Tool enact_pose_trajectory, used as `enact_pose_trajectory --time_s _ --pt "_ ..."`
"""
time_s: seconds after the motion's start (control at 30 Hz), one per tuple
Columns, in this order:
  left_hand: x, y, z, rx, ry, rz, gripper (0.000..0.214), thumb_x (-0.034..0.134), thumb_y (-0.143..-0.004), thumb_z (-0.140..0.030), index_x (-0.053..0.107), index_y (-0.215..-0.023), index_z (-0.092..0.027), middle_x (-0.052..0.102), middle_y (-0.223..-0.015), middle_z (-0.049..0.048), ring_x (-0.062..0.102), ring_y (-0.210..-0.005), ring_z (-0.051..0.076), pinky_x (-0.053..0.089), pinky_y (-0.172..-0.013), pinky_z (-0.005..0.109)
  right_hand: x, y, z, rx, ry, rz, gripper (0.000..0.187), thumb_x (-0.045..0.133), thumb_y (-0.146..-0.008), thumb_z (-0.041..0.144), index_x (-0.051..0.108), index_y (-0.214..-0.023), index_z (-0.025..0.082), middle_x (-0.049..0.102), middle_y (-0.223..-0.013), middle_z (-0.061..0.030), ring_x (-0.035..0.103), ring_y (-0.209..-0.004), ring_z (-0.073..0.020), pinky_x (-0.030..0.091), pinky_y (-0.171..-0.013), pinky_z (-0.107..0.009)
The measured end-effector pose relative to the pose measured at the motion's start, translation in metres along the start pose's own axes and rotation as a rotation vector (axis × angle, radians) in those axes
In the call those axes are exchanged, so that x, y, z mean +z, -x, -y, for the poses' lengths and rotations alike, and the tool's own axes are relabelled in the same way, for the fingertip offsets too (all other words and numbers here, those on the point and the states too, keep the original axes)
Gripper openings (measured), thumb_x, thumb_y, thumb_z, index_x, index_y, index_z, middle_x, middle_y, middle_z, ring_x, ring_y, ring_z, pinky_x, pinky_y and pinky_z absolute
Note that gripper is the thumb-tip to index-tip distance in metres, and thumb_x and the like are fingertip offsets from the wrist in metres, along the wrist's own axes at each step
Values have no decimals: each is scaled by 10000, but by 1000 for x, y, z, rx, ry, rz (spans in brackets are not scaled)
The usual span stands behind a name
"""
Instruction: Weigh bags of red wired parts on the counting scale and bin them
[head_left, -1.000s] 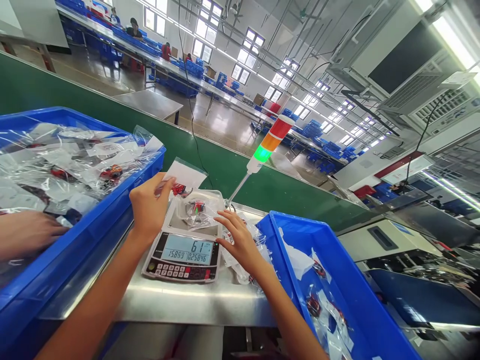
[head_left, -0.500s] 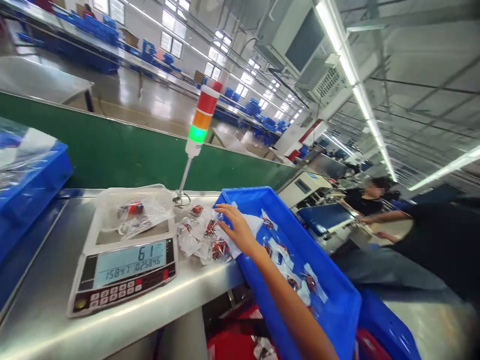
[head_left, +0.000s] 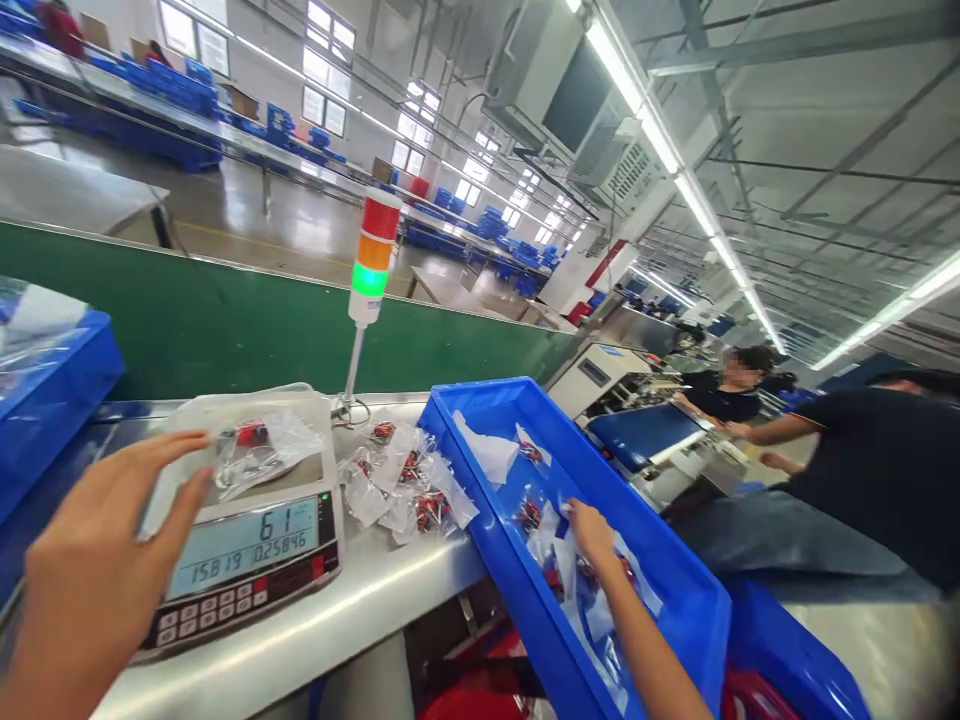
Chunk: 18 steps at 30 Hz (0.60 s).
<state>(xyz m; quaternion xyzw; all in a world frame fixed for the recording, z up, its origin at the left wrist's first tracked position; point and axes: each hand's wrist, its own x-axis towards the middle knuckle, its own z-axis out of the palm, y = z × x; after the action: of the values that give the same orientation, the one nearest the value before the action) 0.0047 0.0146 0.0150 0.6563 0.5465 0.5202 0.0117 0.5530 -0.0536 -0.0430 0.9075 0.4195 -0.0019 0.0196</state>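
Note:
My left hand (head_left: pixel 97 555) hovers open, fingers spread, just left of a counting scale (head_left: pixel 244 545) that reads 61. On the scale's pan lies a clear bag with a red part (head_left: pixel 259 445). My right hand (head_left: pixel 592 530) reaches down into a blue bin (head_left: pixel 675 600) on the right, its fingers among clear bagged parts (head_left: pixel 540 520); whether they grip one I cannot make out. Several more bagged red parts (head_left: pixel 405 480) lie on the steel table between the scale and the bin.
A signal tower (head_left: pixel 371 255) lit green stands behind the scale. A green conveyor belt (head_left: pixel 225 320) runs along the back. Another blue bin (head_left: pixel 52 385) sits at the left edge. Two people (head_left: pixel 847 470) work at machines on the right.
My right hand has moved from the bin's near rim down into the bin. My left hand has come back into view beside the scale. The view turned right.

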Motion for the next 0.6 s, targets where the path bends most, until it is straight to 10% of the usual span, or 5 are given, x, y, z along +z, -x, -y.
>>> enact_pose_trajectory --time_s 0.1,0.23,0.43,0.6 --pt "7 5 -4 118 -20 100 287 470 -994 -456 648 -1195 -354 718 -1213 23 659 -1191 306 510 -1109 509 -20 -11 -3 -34 -26 -93 429 372 -1003 216 692 -1233 48 732 -1186 -262 721 -1070 -352 551 -894 -460" --pt "35 7 2 191 -117 318 407 460 -974 -367 620 -1313 -209 650 -1395 121 563 -1351 325 479 -1132 529 -54 -19 41 -278 -291 -275 535 391 -960 383 699 -1263 66 776 -1135 -204 711 -1063 -362 546 -857 -412" --pt "53 -27 20 -93 -116 222 300 427 -940 -300 708 -882 -210 791 -992 101 741 -933 281 578 -811 400 -105 39 217 -841 -942 -233 381 573 -869 440 810 -974 161 816 -904 -57 712 -848 -271 558 -748 -346" --pt "-10 -68 56 -249 -127 -60 339 382 -972 -395 661 -937 -206 769 -856 69 735 -798 267 488 -666 369 -107 76 349 -1368 -1001 -72 347 516 -893 157 808 -1062 238 802 -1123 -42 704 -1072 -228 542 -973 -379"
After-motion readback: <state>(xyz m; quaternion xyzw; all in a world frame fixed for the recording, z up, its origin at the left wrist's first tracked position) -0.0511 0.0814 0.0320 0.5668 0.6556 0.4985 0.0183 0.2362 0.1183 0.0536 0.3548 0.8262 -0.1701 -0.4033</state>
